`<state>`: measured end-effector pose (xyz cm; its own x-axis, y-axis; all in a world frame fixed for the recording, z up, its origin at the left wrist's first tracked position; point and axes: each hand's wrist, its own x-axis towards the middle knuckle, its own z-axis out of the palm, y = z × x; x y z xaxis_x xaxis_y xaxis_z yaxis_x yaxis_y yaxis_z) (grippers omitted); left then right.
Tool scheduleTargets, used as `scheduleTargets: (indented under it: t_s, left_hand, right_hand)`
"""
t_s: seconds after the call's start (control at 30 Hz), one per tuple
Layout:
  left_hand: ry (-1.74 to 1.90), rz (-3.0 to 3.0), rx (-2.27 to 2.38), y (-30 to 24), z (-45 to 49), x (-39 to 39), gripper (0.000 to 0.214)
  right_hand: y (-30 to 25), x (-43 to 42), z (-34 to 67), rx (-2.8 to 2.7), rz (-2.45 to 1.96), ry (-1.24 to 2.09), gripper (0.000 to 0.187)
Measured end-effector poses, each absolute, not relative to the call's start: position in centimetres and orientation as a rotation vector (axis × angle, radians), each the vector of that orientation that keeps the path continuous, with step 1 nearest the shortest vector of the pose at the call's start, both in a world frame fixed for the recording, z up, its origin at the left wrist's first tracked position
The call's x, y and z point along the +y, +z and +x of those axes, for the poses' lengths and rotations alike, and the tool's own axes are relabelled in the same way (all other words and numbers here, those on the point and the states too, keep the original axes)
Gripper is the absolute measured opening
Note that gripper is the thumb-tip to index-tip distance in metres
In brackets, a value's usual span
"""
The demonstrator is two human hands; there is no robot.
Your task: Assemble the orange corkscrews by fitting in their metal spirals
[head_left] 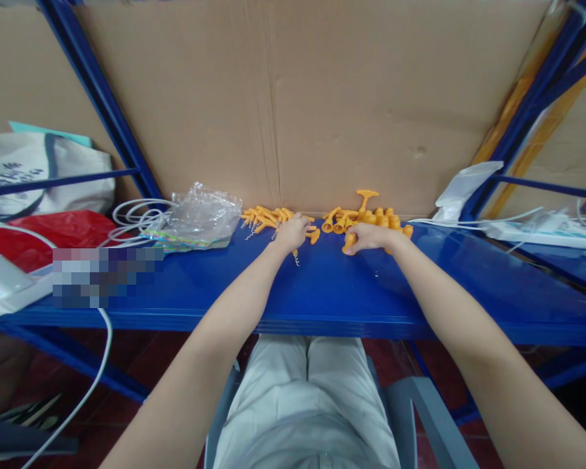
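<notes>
Two heaps of small orange plastic parts lie at the back of a blue shelf [322, 293], against a cardboard wall. The left heap [266, 218] is made of orange corkscrew pieces with metal spirals. My left hand [293, 232] is closed on one such orange corkscrew piece, whose spiral [297, 259] pokes out below the fingers. The right heap [371, 215] holds orange cap-like pieces, one standing upright [366, 197]. Beside that heap, my right hand [368, 236] is closed on an orange cap piece [349, 243].
A crumpled clear plastic bag [202, 215] and coiled white cable [137, 218] lie left of the heaps. Farther left are a red bag [58, 231] and a white tote [39, 172]. A white power strip [532, 229] with cables sits right. Blue shelf posts stand on both sides.
</notes>
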<state>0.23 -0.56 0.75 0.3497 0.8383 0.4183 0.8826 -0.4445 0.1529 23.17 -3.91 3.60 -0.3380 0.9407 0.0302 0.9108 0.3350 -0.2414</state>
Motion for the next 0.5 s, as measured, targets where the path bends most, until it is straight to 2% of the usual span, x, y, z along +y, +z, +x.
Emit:
scheduleTargets:
  t_s: [0.13,0.23,0.5]
  left_hand:
    - [-0.870,-2.431,-1.533,1.6,0.7,-1.1,0.031]
    - [-0.926,-2.415,-1.485,2.1,1.0,-1.6,0.032]
    - [-0.552,-2.713,-1.549,1.5,1.3,-1.7,0.054]
  right_hand:
    - [2.9,-4.0,21.8,-2.386,-1.633,0.476,0.012]
    - [2.4,-3.6,21.6,-2.366,-1.582,0.443,0.016]
    - [1.5,-2.8,21.8,-2.381,-1.533,0.377,0.018]
